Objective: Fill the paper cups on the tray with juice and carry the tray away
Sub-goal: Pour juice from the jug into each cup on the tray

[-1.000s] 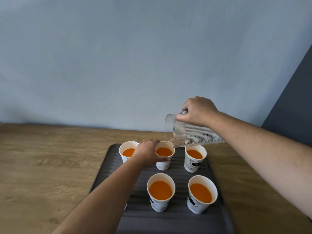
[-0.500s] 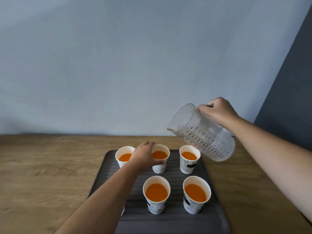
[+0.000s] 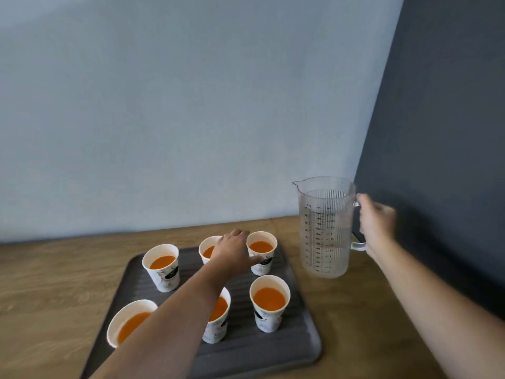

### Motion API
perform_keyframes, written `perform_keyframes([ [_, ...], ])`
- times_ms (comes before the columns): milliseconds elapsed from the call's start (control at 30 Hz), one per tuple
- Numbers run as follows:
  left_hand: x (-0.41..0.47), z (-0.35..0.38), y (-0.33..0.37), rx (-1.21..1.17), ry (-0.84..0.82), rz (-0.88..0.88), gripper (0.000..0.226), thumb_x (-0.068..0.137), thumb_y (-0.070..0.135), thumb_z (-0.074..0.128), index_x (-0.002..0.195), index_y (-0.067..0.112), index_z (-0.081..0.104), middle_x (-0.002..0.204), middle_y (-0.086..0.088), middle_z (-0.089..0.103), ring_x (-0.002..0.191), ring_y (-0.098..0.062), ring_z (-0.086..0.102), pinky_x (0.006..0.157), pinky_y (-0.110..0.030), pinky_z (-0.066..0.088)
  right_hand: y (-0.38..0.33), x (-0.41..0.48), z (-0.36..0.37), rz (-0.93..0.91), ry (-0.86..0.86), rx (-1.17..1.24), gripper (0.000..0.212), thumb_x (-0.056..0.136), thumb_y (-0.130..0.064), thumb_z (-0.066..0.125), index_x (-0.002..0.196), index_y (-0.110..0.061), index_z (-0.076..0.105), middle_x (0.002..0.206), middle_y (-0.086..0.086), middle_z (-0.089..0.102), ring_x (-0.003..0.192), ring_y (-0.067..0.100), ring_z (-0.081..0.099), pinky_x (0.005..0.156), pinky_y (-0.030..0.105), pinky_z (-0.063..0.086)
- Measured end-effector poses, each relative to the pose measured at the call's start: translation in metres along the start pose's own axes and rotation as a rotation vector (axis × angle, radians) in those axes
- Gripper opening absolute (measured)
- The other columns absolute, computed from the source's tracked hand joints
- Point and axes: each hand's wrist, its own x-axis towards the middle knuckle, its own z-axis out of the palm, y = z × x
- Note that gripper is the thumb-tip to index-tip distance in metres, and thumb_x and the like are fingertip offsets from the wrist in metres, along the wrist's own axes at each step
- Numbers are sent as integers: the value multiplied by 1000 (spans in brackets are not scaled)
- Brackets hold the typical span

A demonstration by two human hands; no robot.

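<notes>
Six juice-filled white paper cups stand on the dark ribbed rectangular tray, lower centre. Left hand loosely cradles a back cup; right hand grips the clear jug handle, right of the tray.

A plain, pale blue-grey painted wall is filling most of the view, evenly lit by soft, diffuse light, with a faintly brighter band showing toward its upper left corner. A matte dark charcoal-grey wall is meeting it at a slanting corner on the right. Below them, a light-brown wood-grain tabletop is running up against the pale wall, its grain lying lengthwise from side to side.
</notes>
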Motion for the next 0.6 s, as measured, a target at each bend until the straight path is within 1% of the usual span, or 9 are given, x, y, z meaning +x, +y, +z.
perform_keyframes([
  [100,2,11,4,-1,15,-7,73,80,51,65,140,20,38,144,-1,44,129,-22,45,105,-43,37,24,-7,-10,20,94,51,39,83,-21,62,50,-16,41,56,2,36,55,15,30,51,29,24],
  [167,4,16,5,4,32,-19,71,82,50,63,141,19,38,144,-1,44,129,-22,45,104,-41,37,37,-12,-14,26,128,60,39,80,-25,62,49,-17,39,56,1,35,55,14,30,54,30,24],
  [200,4,17,4,2,50,-28,69,83,49,63,140,19,38,144,-1,45,128,-22,46,103,-40,38,42,-14,-15,24,135,70,40,80,-25,62,49,-18,37,53,-2,33,52,11,28,53,30,23],
  [233,5,18,4,1,67,-34,68,83,49,62,140,19,39,143,-1,46,127,-22,47,102,-40,39,46,-16,-16,23,136,83,43,82,-23,61,49,-19,34,48,-7,30,46,6,24,51,29,21],
  [267,5,19,5,1,78,-37,68,84,50,62,140,19,39,142,-1,46,127,-22,47,101,-39,40,50,-16,-18,27,145,88,47,84,-19,61,48,-20,31,40,-12,25,39,6,21,46,26,20],
  [333,6,21,6,-3,91,-45,67,84,49,62,140,19,39,142,-1,46,126,-22,48,101,-39,41,52,-21,-19,31,171,93,50,87,-14,58,47,-20,29,30,-10,21,31,9,22,32,20,16],
  [400,6,22,6,-11,100,-53,67,84,48,62,140,19,39,143,-1,46,126,-22,48,101,-40,42,52,-25,-21,27,189,104,50,89,-11,56,47,-20,31,27,-10,21,27,9,24,27,16,15],
  [500,5,24,6,-17,115,-57,66,84,47,62,140,20,40,142,0,47,125,-22,49,100,-40,42,60,-26,-22,49,197,117,49,90,-11,57,48,-19,32,29,-10,21,28,8,24,27,14,17],
  [600,4,25,6,-27,118,-58,65,85,45,63,140,20,38,143,0,46,126,-22,48,101,-40,42,68,-24,-22,32,180,126,50,90,-15,58,48,-17,31,30,-9,22,32,7,24,33,18,21],
])
